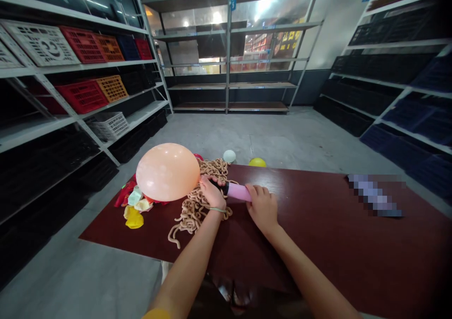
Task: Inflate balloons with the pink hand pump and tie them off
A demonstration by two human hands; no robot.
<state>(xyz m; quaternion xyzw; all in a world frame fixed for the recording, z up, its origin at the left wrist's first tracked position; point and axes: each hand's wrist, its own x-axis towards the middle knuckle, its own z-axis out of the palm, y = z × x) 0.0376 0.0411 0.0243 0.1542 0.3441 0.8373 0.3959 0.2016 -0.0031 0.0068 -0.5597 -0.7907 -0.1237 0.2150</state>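
Note:
A large peach balloon (pixel 167 172), blown up round, sits at the end of a pink and black hand balloon pump (pixel 238 192). My left hand (pixel 213 193) is closed around the balloon's neck and the pump's black end; the nozzle is hidden by the fingers. My right hand (pixel 262 208) grips the pink barrel from the right. Beneath my left hand lies a tangled heap of tan rope (pixel 192 214). Limp balloons are piled at the left, among them a yellow balloon (pixel 134 217) and a pale green balloon (pixel 135 195).
The dark red table (pixel 318 243) carries a pixelated flat object (pixel 374 196) at the right. Beyond its far edge show a pale round balloon (pixel 229 156) and a yellow balloon (pixel 257 162). Shelves with crates (pixel 84 95) stand left; a metal rack (pixel 228 86) stands behind.

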